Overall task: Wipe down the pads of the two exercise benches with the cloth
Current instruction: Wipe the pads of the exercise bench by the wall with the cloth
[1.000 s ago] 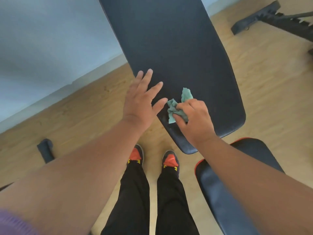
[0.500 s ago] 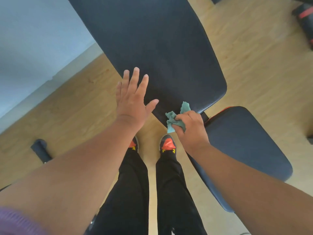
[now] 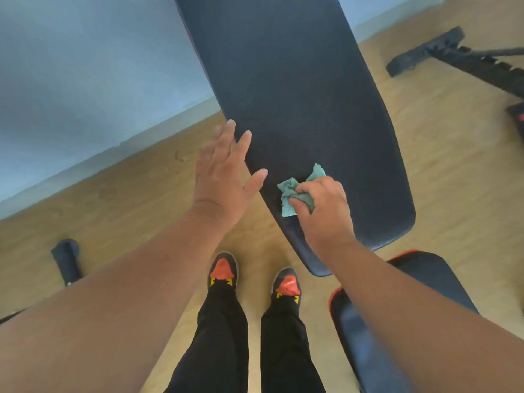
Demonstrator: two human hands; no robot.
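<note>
Head view: the right hand grips a crumpled green cloth and presses it onto the lower left part of the long dark back pad. The left hand, fingers straight and spread, lies at the pad's left edge. Below the right forearm, the red-trimmed seat pad sits just beside the back pad's near end, above the wooden floor.

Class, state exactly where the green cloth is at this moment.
In the head view the green cloth is bunched in the right hand, on the near left part of the long back pad, just right of the open left hand.
</note>
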